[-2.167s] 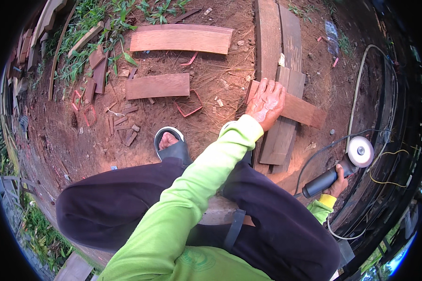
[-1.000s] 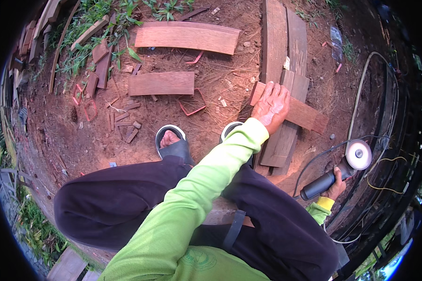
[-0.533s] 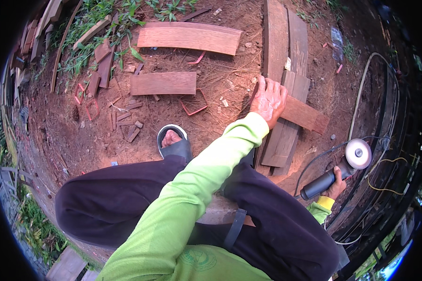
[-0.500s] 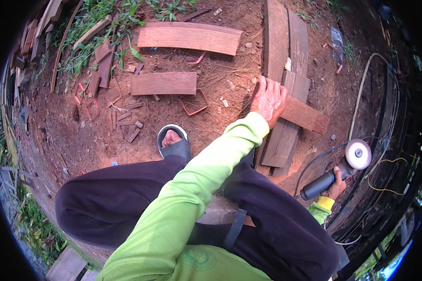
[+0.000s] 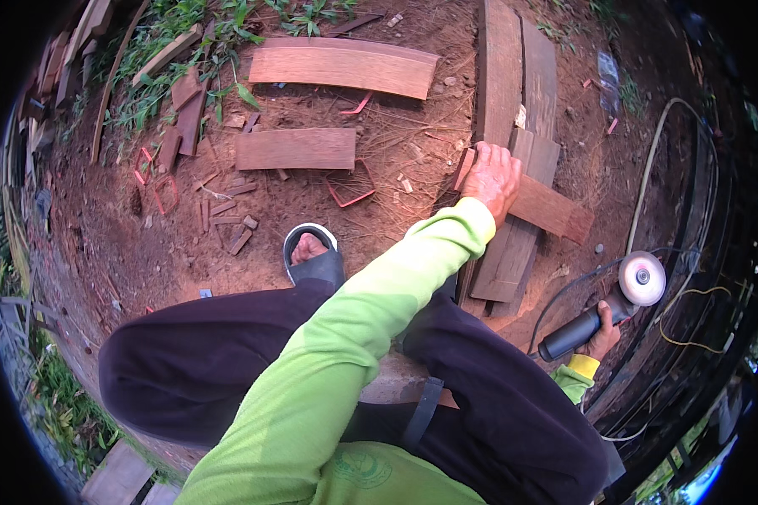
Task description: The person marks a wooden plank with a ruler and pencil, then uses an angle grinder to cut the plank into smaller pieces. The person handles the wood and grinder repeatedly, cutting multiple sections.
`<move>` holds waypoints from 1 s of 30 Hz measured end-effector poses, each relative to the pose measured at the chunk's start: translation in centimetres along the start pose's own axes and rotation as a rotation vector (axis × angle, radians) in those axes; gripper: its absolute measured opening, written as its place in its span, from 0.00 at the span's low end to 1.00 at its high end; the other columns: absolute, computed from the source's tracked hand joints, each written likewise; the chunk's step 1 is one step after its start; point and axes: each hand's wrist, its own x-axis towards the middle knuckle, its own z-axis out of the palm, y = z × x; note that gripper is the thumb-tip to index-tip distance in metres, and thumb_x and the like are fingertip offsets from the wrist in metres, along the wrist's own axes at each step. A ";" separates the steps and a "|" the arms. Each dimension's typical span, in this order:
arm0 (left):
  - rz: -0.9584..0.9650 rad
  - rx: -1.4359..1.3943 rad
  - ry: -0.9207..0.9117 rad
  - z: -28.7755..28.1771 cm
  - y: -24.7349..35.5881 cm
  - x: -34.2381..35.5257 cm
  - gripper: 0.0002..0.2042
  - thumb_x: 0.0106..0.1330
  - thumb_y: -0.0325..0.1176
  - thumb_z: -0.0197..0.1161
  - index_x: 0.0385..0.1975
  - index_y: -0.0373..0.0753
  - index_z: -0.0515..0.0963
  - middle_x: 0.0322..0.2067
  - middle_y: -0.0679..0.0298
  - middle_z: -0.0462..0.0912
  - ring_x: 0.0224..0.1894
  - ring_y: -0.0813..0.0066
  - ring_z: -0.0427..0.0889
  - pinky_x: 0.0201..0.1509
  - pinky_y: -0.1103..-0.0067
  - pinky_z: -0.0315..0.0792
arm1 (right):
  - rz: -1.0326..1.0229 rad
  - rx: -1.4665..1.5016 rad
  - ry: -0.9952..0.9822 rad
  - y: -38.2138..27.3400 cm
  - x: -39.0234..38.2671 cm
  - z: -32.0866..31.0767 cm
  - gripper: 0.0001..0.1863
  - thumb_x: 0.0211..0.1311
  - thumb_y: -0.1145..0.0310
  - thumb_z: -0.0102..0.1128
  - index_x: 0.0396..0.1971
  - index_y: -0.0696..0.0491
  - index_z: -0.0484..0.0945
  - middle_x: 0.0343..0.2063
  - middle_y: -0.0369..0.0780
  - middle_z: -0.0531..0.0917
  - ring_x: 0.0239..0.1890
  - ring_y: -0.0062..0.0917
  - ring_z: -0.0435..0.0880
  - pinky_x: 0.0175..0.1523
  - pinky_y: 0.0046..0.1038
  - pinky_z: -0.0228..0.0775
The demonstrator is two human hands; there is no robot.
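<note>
My left hand (image 5: 491, 183) reaches across with its fingers curled over a short reddish-brown board (image 5: 552, 210). That board lies crosswise on a stack of long wooden planks (image 5: 499, 76), and its left end shows beside my knuckles. The thumb and the underside of the grip are hidden. Off to the right, my right hand (image 5: 602, 335) is wrapped round the dark body of an angle grinder (image 5: 568, 338). The grinder's pale round disc (image 5: 643, 278) faces up and looks still. It is held apart from the board.
Two cut boards, one longer (image 5: 343, 69) and one shorter (image 5: 296, 149), lie on the reddish soil to the left. Red strap loops (image 5: 351, 183) and wood offcuts (image 5: 219, 210) are scattered there. A cable (image 5: 554, 295) curves behind the grinder. My sandalled foot (image 5: 316, 252) rests nearby.
My left hand has shifted slightly down and to the right on the board, its fingers more curled. More of the board's left end shows. The grinder has hardly moved.
</note>
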 end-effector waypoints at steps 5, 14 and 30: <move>-0.004 0.034 0.112 0.8 -0.2 -0.2 0.19 0.54 0.33 0.61 0.44 0.31 0.71 0.41 0.50 0.74 0.50 0.56 0.71 0.60 0.60 0.59 | -0.038 -0.025 0.002 -0.3 -0.4 0.8 0.14 0.50 0.66 0.69 0.30 0.58 0.75 0.19 0.37 0.76 0.17 0.24 0.77 0.24 0.24 0.72; 0.051 -0.107 0.075 0.7 -0.9 -0.3 0.22 0.47 0.35 0.69 0.40 0.34 0.71 0.37 0.54 0.74 0.44 0.60 0.73 0.55 0.64 0.63 | -0.047 -0.011 -0.016 -0.3 -0.3 0.8 0.14 0.50 0.67 0.69 0.31 0.58 0.75 0.20 0.37 0.77 0.17 0.24 0.77 0.24 0.24 0.72; 0.065 -0.155 0.097 0.9 -1.2 -0.5 0.22 0.46 0.35 0.70 0.40 0.33 0.72 0.36 0.54 0.74 0.45 0.59 0.74 0.56 0.60 0.63 | -0.046 -0.045 -0.012 -0.8 -0.7 1.6 0.13 0.50 0.68 0.69 0.31 0.57 0.75 0.21 0.36 0.76 0.18 0.22 0.76 0.25 0.24 0.72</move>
